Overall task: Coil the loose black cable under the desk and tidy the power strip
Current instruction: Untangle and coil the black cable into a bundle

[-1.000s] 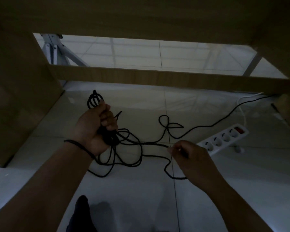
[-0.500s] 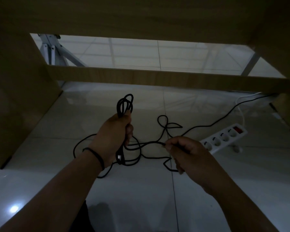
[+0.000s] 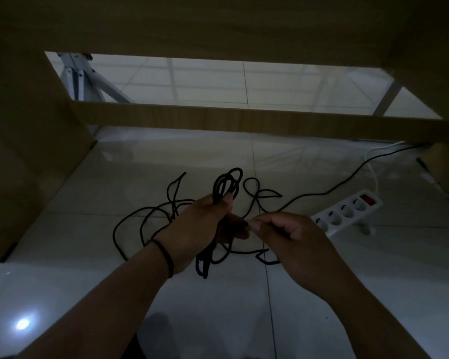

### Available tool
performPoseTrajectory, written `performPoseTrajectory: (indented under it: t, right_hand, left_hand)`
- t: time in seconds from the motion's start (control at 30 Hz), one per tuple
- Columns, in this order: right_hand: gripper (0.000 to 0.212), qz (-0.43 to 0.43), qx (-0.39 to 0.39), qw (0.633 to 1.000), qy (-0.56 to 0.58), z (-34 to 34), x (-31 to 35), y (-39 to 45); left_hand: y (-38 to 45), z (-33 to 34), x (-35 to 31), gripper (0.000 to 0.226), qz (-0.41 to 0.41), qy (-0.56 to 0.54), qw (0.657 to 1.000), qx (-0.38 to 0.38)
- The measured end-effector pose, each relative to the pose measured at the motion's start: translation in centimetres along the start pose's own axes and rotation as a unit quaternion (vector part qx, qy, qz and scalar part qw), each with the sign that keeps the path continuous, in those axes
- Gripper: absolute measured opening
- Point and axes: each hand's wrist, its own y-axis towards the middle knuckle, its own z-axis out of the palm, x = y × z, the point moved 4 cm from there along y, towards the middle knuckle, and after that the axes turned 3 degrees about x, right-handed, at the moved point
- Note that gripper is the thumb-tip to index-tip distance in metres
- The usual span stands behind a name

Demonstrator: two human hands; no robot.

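Left hand [image 3: 202, 226] gripping the thin black cable [image 3: 224, 185] bundle, now meeting right hand [image 3: 293, 237] pinching one strand, left of the one white four-socket power strip [image 3: 347, 213]; more loops trailing on the floor.

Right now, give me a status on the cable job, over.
Left hand grips black cable loops. Right hand pinches the next stretch. Loose tangle on floor; power strip untouched. Nothing blocking.
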Motion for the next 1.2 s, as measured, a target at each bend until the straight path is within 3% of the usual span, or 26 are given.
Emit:
performPoseTrajectory:
  t: [0.13, 0.33, 0.5, 0.67, 0.73, 0.87, 1.03, 1.2]
  right_hand:
    - [0.021, -0.003, 0.004, 1.000, 0.015, 0.0, 0.2, 0.0]
    - [0.008, -0.035, -0.051, 0.998, 0.006, -0.5, -0.5, 0.3]
    - [0.005, -0.035, -0.051, 0.996, -0.062, -1.5, -1.3, 0.5]
    - [0.008, -0.026, -0.023, 0.991, -0.128, -2.4, -1.4, 0.6]
    - [0.001, -0.006, -0.006, 0.991, -0.136, -3.1, -1.5, 0.5]
    - [0.012, 0.016, -0.034, 0.990, -0.139, -5.2, -2.0, 0.4]
    - [0.028, 0.021, -0.097, 0.982, -0.161, -5.7, -2.1, 0.4]
    - [0.044, 0.038, -0.128, 0.962, -0.239, -6.8, -2.7, 0.4]
  left_hand:
    - [-0.4, 0.5, -0.1, 0.029, 0.006, 0.015, 1.000, 0.008]
    - [-0.6, 1.1, 0.2, 0.034, -0.002, 0.091, 0.996, 0.014]
    - [-1.0, 1.2, 0.1, 0.033, -0.072, 0.064, 0.992, 0.078]
    - [-1.0, 0.6, -0.4, 0.026, -0.031, 0.157, 0.982, 0.104]
    - [-1.0, 0.0, -0.7, 0.030, -0.025, 0.159, 0.983, 0.083]
    - [-0.7, -2.0, -1.7, 0.029, -0.006, 0.148, 0.989, 0.017]
    - [-0.3, -2.6, -1.3, 0.030, -0.015, 0.116, 0.993, -0.005]
    - [-0.1, -3.9, -1.7, 0.030, -0.004, 0.068, 0.996, -0.057]
